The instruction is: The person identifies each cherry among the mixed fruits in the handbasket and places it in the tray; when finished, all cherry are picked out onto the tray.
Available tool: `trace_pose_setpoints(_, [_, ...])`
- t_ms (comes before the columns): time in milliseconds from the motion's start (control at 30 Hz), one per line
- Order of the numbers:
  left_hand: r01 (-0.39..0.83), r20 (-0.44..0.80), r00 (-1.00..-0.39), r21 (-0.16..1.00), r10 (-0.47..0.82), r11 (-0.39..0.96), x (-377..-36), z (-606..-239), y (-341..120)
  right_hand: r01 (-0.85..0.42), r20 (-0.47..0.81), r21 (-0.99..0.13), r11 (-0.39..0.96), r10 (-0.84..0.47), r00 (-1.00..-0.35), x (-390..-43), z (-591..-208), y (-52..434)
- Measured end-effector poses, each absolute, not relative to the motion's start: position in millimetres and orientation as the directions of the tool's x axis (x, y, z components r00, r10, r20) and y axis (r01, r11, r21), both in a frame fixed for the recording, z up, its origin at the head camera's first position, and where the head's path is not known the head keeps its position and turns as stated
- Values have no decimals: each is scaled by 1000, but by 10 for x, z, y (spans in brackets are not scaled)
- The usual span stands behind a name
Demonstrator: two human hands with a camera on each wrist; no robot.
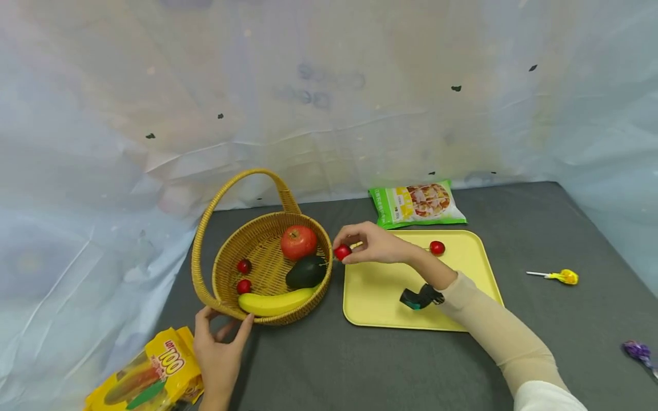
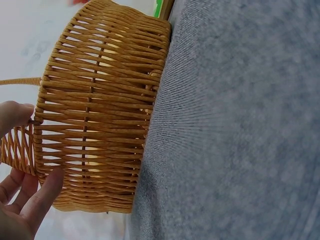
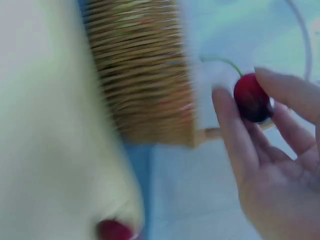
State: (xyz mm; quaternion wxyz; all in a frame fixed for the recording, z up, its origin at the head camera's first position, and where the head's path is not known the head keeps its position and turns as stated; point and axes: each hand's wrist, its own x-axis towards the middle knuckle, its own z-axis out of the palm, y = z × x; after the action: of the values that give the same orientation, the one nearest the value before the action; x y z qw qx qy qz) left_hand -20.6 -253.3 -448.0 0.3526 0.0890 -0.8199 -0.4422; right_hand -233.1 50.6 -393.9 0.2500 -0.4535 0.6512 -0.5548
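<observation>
At the right rim of the wicker basket (image 1: 226, 251), my right hand (image 1: 377, 244) pinches a red cherry (image 3: 252, 97) between thumb and fingers. The cherry's thin green stem points away from the palm in the right wrist view. My left hand (image 1: 221, 348) grips the basket's near side around the handle base, with its fingers (image 2: 45, 195) against the woven wall. Inside the basket lie a red pomegranate (image 1: 299, 242), a dark green avocado (image 1: 306, 272), a banana (image 1: 277, 303) and two cherries (image 1: 244, 266). Another cherry (image 1: 437, 248) lies on the yellow tray (image 1: 370, 302).
A green food packet (image 1: 418, 204) lies behind the tray. Yellow snack packaging (image 1: 154, 374) sits beside my left hand. To the right are a yellow lollipop (image 1: 565, 277) and a purple lollipop (image 1: 637, 350). A pale sheet (image 1: 329, 103) hangs behind the dark grey table (image 1: 319, 365).
</observation>
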Motion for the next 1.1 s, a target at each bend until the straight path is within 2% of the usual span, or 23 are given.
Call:
trace_pose_setpoints(133, [163, 499, -732, 790, -464, 592, -193, -4470, -2539, -391, 146, -915, 94, -827, -542, -2228, -4152, 773])
trace_pose_setpoints(333, [154, 497, -730, 788, -469, 596, -188, -4462, -2551, -408, 85, -889, 209, -800, -594, -2157, -4336, 981])
trace_pose_setpoints(467, [147, 491, -731, 792, -475, 592, -194, -4464, -2547, -454, 27, -843, 289, -820, -571, -2128, -4435, 1043])
trace_pose_setpoints(600, [135, 490, -729, 787, -478, 602, -205, -4486, -2553, -503, 28, -813, 293, -844, -536, -2100, -4481, 1055])
trace_pose_setpoints(833, [151, 496, -730, 788, -470, 596, -211, -4478, -2535, -502, 6, -814, 292, -860, -510, -2079, -4484, 1071])
trace_pose_setpoints(1100, [144, 487, -737, 791, -469, 595, -213, -4463, -2527, -603, 39, -731, 319, -863, -504, -2162, -4086, 897])
